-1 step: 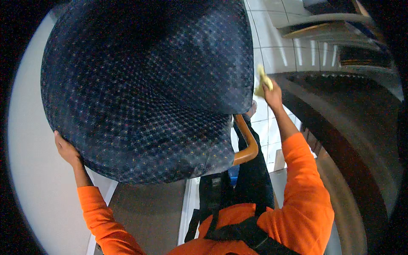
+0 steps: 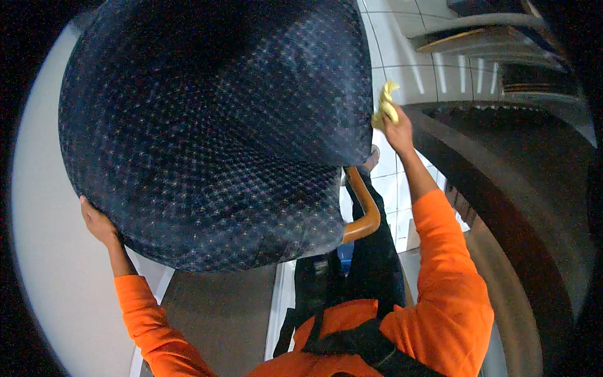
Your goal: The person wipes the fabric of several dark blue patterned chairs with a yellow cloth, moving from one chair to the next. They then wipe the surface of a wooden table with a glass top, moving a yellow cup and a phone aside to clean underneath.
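A large chair [image 2: 207, 138] with dark blue, speckled upholstery fills the upper left and middle of the view. At its lower right a bent wooden armrest [image 2: 370, 217] shows. My left hand [image 2: 97, 220] is closed on the chair's lower left edge, its fingers partly hidden by the fabric. On the other side my right hand [image 2: 399, 129] grips a crumpled yellow cloth [image 2: 388, 103] beside the chair's right edge. Part of the cloth sticks up above the fingers. Whether it touches the upholstery is hard to tell.
A round dark table [image 2: 502, 182] with a wooden rim curves along the right side. White floor tiles [image 2: 389, 188] lie between it and the chair. A pale wall [image 2: 44, 207] stands at the left, and my legs [image 2: 370, 264] are below the armrest.
My right hand has moved a little upward and to the left with the yellow cloth. My left hand stays at the chair's edge.
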Action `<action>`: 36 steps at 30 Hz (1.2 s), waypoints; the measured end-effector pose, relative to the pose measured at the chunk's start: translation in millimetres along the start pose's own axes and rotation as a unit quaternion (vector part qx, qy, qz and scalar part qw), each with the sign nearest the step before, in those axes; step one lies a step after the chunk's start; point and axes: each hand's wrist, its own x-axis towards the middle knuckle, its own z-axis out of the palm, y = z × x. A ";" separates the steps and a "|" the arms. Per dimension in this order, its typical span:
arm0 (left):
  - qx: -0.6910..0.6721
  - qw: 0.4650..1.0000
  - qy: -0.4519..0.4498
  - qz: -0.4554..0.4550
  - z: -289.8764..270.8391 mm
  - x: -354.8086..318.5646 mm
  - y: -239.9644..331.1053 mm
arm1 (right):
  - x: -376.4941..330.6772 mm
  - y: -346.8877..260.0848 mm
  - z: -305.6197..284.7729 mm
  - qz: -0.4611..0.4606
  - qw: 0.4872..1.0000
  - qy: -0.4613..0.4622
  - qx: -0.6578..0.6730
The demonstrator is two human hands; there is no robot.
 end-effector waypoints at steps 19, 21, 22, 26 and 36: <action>0.015 1.000 -0.012 0.024 1.7 -4.2 8.4 | -49.0 7.7 22.5 -0.056 0.975 -0.076 -0.202; 0.000 1.000 -0.010 0.013 6.3 -6.2 9.7 | -98.3 30.3 28.4 -0.041 0.947 -0.211 -0.238; 0.001 1.000 -0.012 0.000 9.6 -6.9 15.2 | -124.0 56.3 33.4 -0.114 0.957 -0.189 -0.190; 0.020 1.000 -0.016 0.005 -1.5 -5.4 7.7 | -127.4 24.2 -6.1 0.161 0.949 -0.217 -0.162; 0.008 1.000 0.000 0.010 3.8 -9.2 16.9 | 15.9 -38.2 52.2 -0.027 0.971 -0.144 -0.190</action>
